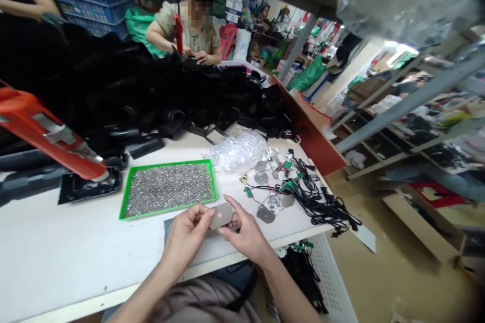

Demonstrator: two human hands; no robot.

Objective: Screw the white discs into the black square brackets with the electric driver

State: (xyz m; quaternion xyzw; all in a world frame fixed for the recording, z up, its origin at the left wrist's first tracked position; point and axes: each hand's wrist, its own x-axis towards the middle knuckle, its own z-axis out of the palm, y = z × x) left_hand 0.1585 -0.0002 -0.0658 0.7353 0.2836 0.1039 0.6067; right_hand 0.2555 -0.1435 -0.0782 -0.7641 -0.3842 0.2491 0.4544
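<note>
A thin grey plate (221,216) with cut corners and a small hole in its middle is held up over the table's front edge. My left hand (185,234) pinches its left side between thumb and fingers. On the opposite side, my right hand (248,234) grips the plate's edge, thumb below and forefinger stretched along the top; part of that edge is hidden by the fingers. Similar grey plates (265,214) lie to the right, among wires and green circuit boards (248,192). Partly covered by my left hand, a dark flat piece (167,227) rests on the table.
Ahead stands a green tray (216,197) of small metal parts, with clear plastic pieces (240,151) beyond. Black cables (326,207) hang over the right edge. At left, an orange-red power tool (56,136) touches a black housing (76,189). Black parts (132,81) form a heap; a co-worker (189,25) sits behind.
</note>
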